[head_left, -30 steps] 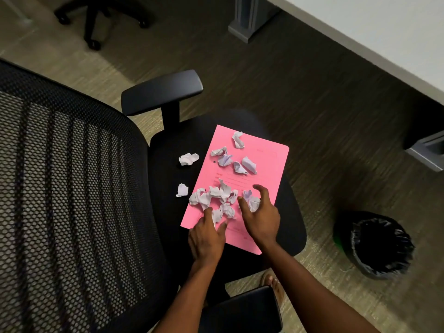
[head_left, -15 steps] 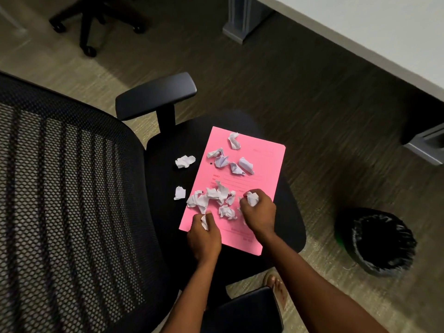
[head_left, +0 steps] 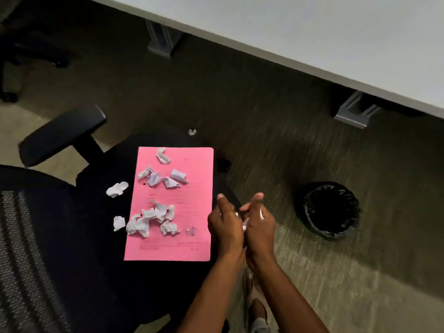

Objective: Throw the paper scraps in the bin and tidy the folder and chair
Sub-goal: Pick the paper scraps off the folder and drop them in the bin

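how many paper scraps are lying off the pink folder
3. Two lie on the chair seat left of the pink folder: one higher, one lower. A third lies beyond the folder's top edge. More show between both hands.

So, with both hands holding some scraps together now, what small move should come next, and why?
Probably carry both hands to the right until they are over the bin and let go. The left hand and right hand are pressed together around white paper scraps, beside the pink folder and short of the bin, whose mouth is open. Many scraps remain on the folder.
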